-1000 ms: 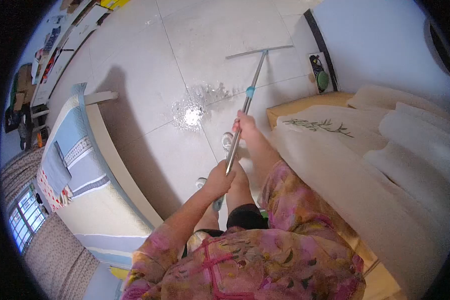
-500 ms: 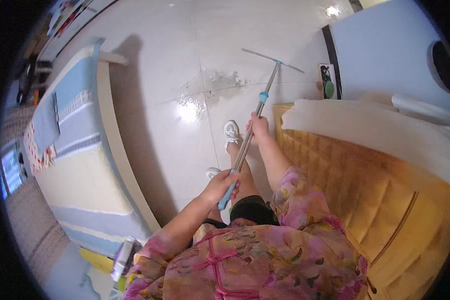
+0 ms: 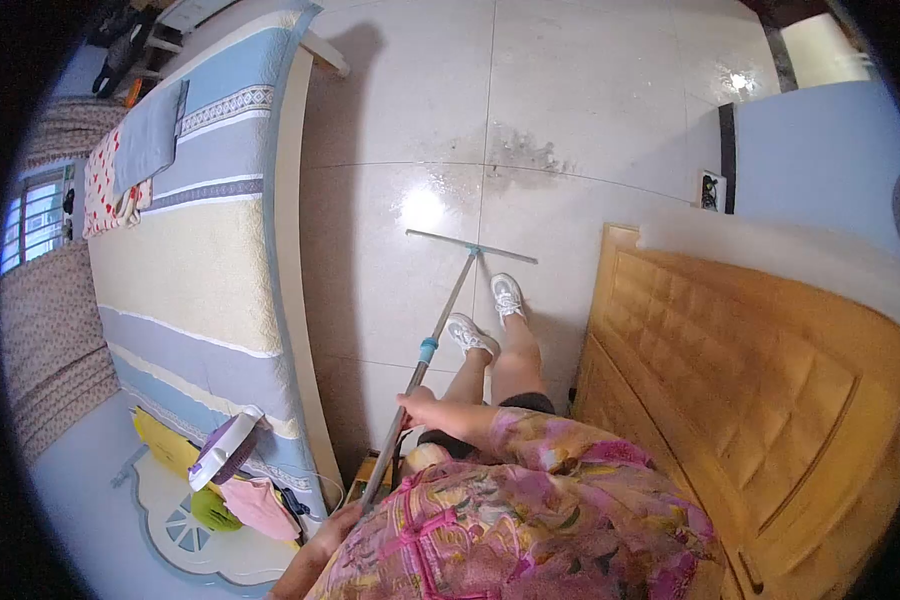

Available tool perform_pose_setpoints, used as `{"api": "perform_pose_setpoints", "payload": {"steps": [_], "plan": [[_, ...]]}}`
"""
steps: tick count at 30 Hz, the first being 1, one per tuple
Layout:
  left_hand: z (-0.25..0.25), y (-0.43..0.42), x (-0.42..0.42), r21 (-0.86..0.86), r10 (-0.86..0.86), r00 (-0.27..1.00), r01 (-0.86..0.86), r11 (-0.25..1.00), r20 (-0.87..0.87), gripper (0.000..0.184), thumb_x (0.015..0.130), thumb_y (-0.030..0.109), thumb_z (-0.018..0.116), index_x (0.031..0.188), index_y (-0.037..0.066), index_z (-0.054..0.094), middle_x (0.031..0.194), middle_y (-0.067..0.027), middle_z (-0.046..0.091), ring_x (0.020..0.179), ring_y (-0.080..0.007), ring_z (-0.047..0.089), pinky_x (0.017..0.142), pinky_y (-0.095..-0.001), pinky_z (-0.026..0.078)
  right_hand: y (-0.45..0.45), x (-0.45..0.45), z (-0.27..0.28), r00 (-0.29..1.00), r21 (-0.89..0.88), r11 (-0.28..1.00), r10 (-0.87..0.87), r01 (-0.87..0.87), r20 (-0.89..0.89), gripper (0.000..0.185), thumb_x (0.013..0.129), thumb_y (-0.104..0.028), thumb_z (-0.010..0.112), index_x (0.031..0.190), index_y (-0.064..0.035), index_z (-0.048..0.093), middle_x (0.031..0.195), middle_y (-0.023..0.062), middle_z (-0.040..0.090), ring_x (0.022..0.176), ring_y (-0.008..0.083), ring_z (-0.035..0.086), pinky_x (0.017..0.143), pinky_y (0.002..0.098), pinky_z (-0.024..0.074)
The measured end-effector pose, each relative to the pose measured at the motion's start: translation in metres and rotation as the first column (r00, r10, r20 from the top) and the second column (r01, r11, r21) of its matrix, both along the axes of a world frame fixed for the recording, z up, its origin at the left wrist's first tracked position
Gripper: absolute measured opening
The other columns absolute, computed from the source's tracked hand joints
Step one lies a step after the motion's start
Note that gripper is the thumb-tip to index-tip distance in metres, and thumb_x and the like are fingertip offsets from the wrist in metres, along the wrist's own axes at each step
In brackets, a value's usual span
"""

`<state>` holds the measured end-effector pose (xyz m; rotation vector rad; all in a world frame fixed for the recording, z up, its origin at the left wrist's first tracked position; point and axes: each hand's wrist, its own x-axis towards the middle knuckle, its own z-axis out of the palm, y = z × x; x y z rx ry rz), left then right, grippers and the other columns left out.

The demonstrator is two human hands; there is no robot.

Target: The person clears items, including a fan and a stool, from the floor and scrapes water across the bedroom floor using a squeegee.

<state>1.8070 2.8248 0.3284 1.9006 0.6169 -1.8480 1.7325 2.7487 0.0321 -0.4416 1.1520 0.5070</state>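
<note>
A long-handled floor squeegee [image 3: 448,312] slants across the lower middle of the head view. Its thin wide blade [image 3: 472,246] lies on the tiled floor, just beyond my white shoes. My right hand [image 3: 417,408] is wrapped round the metal pole below the blue joint. Nearer my body, my left hand [image 3: 338,528] is closed at the lower end of the pole, where the grip is largely hidden. Wet marks [image 3: 530,152] show on the tiles beyond the blade.
At left stands a bed with a striped cover [image 3: 185,240]. A wooden panel [image 3: 730,380] with a pale cloth along its top is at right. A purple and white fan [image 3: 225,448] sits by the bed's near end. A small box [image 3: 710,190] is against the blue wall.
The squeegee blade has come from the upper right back toward my feet and to the left. Both hands have moved left and closer to my body with the pole. The view has shifted.
</note>
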Motion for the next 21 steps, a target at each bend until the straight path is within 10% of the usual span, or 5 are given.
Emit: {"api": "perform_pose_setpoints", "payload": {"steps": [2,5,7,15,21], "plan": [[-0.048,0.043,-0.001,-0.084,-0.373,0.923,0.381,0.921,0.097,0.04,0.081,0.027,0.045,0.112,0.001,0.039,0.102,-0.0095,0.05,0.091,-0.017,0.049,0.079,-0.028,0.039,0.005,-0.007,-0.049,0.995,-0.207,0.974,0.1,-0.094,0.021,0.033,0.074,-0.022,0.053,0.08,0.0106,0.047,0.065,0.0195,0.055,0.054,0.0311,0.057,0.042,0.0396,0.0483],[-0.086,-0.033,-0.007,-0.11,-0.006,0.987,-0.013,0.994,-0.162,0.032,0.081,0.027,0.046,0.104,0.004,0.04,0.081,-0.0069,0.05,0.061,-0.0142,0.048,0.055,-0.0256,0.041,-0.072,-0.016,-0.06,0.984,-0.167,0.977,-0.149,0.131,-0.1,0.034,0.073,-0.023,0.053,0.076,0.0111,0.048,0.068,0.0225,0.055,0.058,0.0328,0.057,0.048,0.0389,0.0474],[-0.111,-0.085,-0.012,-0.068,0.151,0.956,-0.173,0.983,-0.251,0.024,0.081,0.026,0.046,0.093,0.007,0.039,0.064,-0.0028,0.044,0.043,-0.0093,0.037,0.036,-0.0215,0.033,-0.121,-0.028,-0.097,0.998,-0.489,0.872,-0.03,0.002,-0.051,0.029,0.078,-0.023,0.045,0.073,0.0058,0.047,0.061,0.0133,0.052,0.049,0.0256,0.055,0.042,0.0353,0.046],[-0.206,-0.283,-0.045,-0.416,0.065,0.94,-0.21,0.885,-0.336,0.022,0.081,0.026,0.046,0.088,0.005,0.039,0.067,-0.0035,0.047,0.048,-0.0084,0.043,0.04,-0.0191,0.037,-0.367,-0.051,-0.109,0.825,-0.69,0.634,-0.557,0.349,-0.094,0.037,0.08,-0.033,0.043,0.066,0.0012,0.047,0.053,0.0117,0.052,0.04,0.0228,0.051,0.037,0.0345,0.0412],[-0.155,-0.15,-0.025,-0.291,0.125,0.929,-0.234,0.928,-0.349,0.043,0.079,0.027,0.049,0.114,0.005,0.035,0.072,-0.0025,0.049,0.055,-0.0084,0.046,0.045,-0.0176,0.038,-0.235,-0.059,-0.072,0.953,-0.511,0.811,-0.299,0.285,0.056,0.032,0.08,-0.029,0.044,0.068,0.0007,0.048,0.052,0.0089,0.049,0.045,0.0213,0.051,0.04,0.0321,0.0417]]}}
